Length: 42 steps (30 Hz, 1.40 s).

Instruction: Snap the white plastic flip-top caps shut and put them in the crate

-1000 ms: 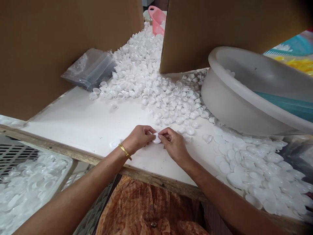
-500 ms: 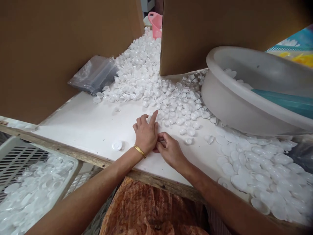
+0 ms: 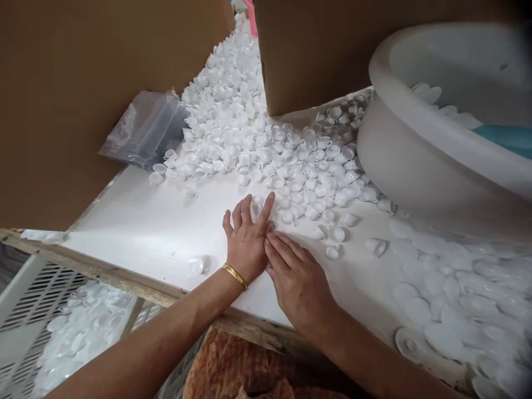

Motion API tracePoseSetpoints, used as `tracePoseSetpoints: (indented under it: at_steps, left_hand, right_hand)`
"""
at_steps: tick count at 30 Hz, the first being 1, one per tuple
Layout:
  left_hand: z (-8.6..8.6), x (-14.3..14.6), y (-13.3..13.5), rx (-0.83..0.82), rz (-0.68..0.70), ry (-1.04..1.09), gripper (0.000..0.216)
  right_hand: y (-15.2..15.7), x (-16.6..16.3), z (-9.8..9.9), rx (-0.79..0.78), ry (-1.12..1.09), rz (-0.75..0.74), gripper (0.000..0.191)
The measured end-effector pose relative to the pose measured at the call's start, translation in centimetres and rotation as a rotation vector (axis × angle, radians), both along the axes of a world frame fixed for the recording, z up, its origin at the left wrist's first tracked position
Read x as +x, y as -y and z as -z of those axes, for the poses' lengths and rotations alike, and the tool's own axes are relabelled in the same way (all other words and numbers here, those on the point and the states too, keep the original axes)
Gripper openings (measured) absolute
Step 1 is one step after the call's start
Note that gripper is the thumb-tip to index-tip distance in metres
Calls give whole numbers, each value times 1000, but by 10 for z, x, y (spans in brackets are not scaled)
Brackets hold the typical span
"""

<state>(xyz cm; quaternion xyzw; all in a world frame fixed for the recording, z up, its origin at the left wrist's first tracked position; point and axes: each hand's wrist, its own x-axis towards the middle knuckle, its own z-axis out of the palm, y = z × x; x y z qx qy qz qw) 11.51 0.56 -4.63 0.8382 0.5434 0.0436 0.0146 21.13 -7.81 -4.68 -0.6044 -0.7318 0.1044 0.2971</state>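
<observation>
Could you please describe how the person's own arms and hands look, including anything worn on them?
The left hand and right hand are both without gloves. A thin gold-coloured bangle circles the left wrist; the right wrist shows no ornament. No sleeve covers the visible part of either forearm. I see no markings on the arms.

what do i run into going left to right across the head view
White slotted crate, clear plastic bag, a loose white piece, left hand, right hand, pale tub.
</observation>
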Motion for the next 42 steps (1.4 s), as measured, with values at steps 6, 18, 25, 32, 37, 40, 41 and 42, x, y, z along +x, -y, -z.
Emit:
tracePoseSetpoints:
  at_steps: [6, 18, 25, 32, 37, 40, 41, 42]
  left_hand:
    - [1, 0, -1, 6, 3, 38, 55]
    - [-4, -19, -2, -158, -174, 963, 53]
    - [-19, 2, 6, -694, -451, 1723, 61]
    - [-35, 18, 19, -973, -295, 1859, 60]
    - [-39, 23, 19, -1123, -241, 1886, 60]
    - [-38, 23, 18, -1137, -269, 1869, 59]
    - [-37, 23, 17, -1127, -297, 1856, 59]
    - [-35, 23, 16, -1112, -330, 1841, 60]
  right_hand:
    - [-9, 5, -1, -56, -8, -59, 36]
    - [4, -3, 3, -391, -711, 16, 54]
    - [9, -8, -15, -305, -768, -62, 30]
    - [13, 6, -15, 189, -222, 15, 24]
    - [14, 13, -18, 283, -51, 54, 25]
    - [14, 14, -19, 317, 16, 57, 28]
    - [14, 14, -18, 320, 29, 56, 30]
    - [14, 13, -18, 306, 36, 52, 31]
